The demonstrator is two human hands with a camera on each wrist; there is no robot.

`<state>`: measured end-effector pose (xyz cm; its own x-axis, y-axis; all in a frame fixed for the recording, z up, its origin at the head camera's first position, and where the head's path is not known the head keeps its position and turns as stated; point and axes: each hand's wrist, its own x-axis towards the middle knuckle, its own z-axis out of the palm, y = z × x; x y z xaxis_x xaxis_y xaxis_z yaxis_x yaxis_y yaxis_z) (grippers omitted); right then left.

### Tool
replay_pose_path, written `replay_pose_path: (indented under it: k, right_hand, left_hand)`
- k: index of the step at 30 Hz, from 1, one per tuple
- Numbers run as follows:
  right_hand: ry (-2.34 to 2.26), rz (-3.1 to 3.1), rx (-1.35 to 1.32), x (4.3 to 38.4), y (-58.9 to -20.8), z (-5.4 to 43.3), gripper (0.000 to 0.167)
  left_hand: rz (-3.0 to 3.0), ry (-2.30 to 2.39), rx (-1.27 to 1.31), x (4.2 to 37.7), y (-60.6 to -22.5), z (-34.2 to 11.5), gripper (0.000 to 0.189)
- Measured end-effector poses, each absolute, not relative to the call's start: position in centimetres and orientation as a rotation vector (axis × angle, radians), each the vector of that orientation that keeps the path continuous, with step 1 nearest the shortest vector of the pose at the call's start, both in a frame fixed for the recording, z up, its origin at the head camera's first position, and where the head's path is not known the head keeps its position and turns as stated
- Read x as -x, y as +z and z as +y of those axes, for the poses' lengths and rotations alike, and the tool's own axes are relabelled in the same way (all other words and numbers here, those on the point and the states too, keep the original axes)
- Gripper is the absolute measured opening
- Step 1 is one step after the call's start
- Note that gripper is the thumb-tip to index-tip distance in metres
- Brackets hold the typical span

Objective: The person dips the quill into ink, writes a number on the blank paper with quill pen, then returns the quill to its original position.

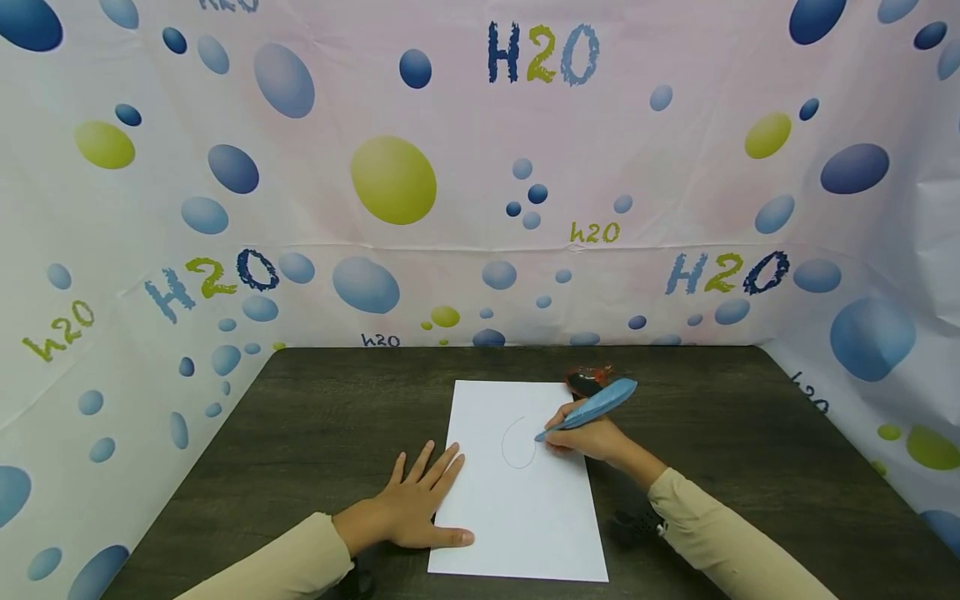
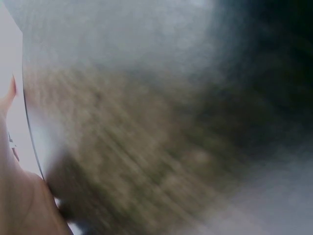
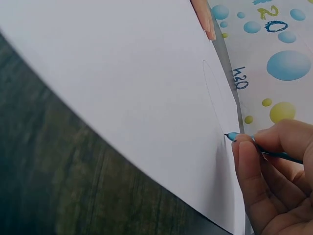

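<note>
I find the pen [image 1: 604, 400] pinched in the right grip [image 1: 588, 435], tip at the right end of an unclosed curve [image 1: 502, 450] on the sheet [image 1: 517, 525], long axis slanting to the far right. The curve's gap lies just beyond the tip, nearer this grip. The left grip [image 1: 412, 507], fingers spread, rests across the sheet's left edge. I note a dark red object [image 1: 587, 382] at the far right corner; nothing obstructs the gap.

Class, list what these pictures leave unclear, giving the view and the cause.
Head: what the red-and-black object is; it lies partly behind the right hand and blue pen.
Left wrist: most of the picture, blurred; left hand, cut off by the left edge.
Right wrist: most of the left hand, beyond the top edge.
</note>
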<state>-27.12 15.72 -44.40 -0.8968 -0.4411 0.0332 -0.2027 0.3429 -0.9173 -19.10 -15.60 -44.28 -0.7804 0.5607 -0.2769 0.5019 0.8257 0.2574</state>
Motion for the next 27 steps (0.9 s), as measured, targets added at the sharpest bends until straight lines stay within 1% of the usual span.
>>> replay_pose_path:
  k: [13, 27]
  right_hand:
    - [-1.609, 2.422, 0.519, 27.3, -44.4, 14.8, 0.015]
    - [-1.665, 2.386, 0.534, 27.4, -44.8, 13.5, 0.015]
  left_hand:
    - [2.669, 0.237, -0.795, 19.3, -44.4, -15.5, 0.105]
    - [2.665, 0.245, -0.784, 19.4, -44.4, -15.4, 0.106]
